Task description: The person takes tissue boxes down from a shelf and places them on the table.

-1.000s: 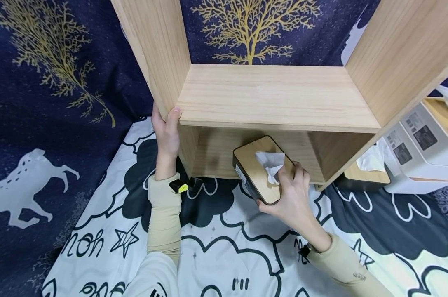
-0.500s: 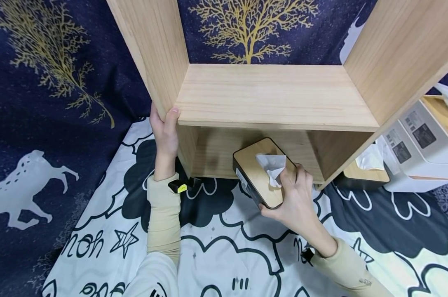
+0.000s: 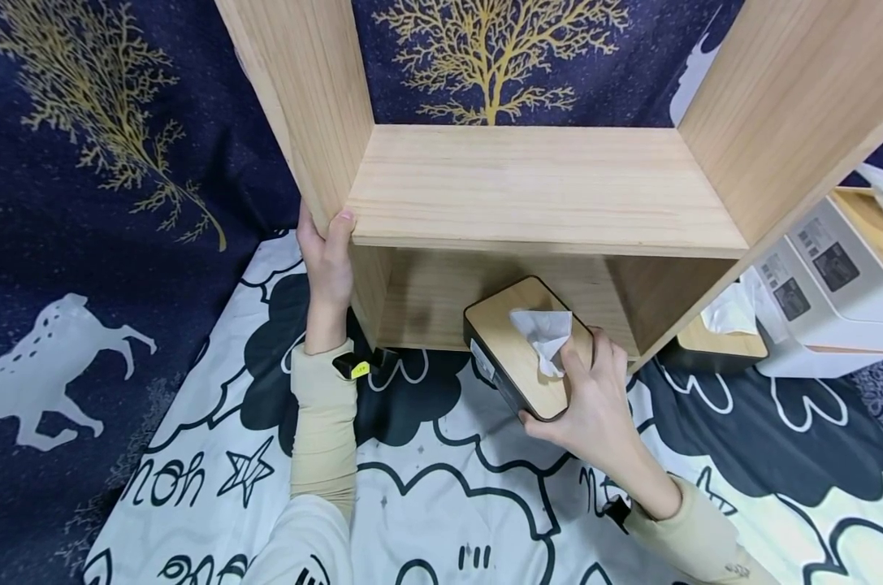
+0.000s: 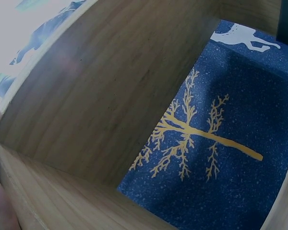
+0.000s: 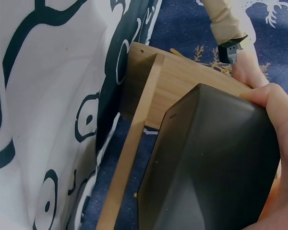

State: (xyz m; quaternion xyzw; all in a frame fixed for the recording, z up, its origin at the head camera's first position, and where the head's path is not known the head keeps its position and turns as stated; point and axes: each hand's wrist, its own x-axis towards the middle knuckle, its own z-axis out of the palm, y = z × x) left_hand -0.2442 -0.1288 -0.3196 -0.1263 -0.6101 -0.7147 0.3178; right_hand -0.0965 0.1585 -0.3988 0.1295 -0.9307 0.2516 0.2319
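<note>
My right hand (image 3: 595, 402) grips the near right end of a tissue box (image 3: 499, 325), thumb on the near side and fingers over the far side. The box has a black body, a wood-look lid and a white tissue (image 3: 542, 331) sticking out. It is tilted at the front of the lower compartment of a wooden shelf unit (image 3: 543, 187). In the right wrist view the box's black side (image 5: 221, 153) fills the lower right. My left hand (image 3: 328, 260) grips the unit's left side panel, thumb on its front edge; only a sliver of that hand shows in the left wrist view.
Right of the unit stand another black tissue box (image 3: 715, 345) with a wood-look lid and several white boxes (image 3: 836, 276). A white cloth with black cartoon prints (image 3: 441, 504) covers the surface. Behind hangs a dark blue curtain (image 3: 119, 268) with gold trees.
My right hand and the tissue box have shifted slightly right and toward me. The left hand stays on the side panel.
</note>
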